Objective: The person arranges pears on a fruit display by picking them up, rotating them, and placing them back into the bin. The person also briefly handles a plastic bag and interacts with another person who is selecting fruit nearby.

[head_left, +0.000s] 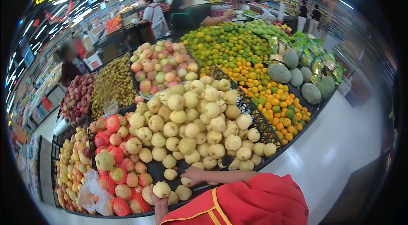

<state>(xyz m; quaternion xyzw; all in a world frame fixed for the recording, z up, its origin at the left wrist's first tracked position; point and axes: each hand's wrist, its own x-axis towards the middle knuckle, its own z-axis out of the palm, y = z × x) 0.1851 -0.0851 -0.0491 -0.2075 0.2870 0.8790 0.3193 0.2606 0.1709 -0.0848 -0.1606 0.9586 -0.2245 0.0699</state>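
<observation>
My left hand (pixel 156 197) holds a pale yellow pear (pixel 162 190) at the front edge of the fruit display, beside pomegranates in red foam nets. To its right, my right hand (pixel 193 175) reaches down onto the black tray, its fingers around or on a pear (pixel 186 181); the grip is partly hidden. A large heap of yellow pears (pixel 191 129) rises behind both hands. Several loose pears (pixel 183 192) lie between and beside the hands on the black tray surface (pixel 156 168).
Pomegranates (pixel 132 179) and a clear plastic bag (pixel 95 191) lie at the left. A black lattice divider (pixel 255 113) separates the pears from orange and green citrus (pixel 274 97). Melons (pixel 310 93) sit farther right. Several people stand beyond the display, including a person in an apron (pixel 155 18).
</observation>
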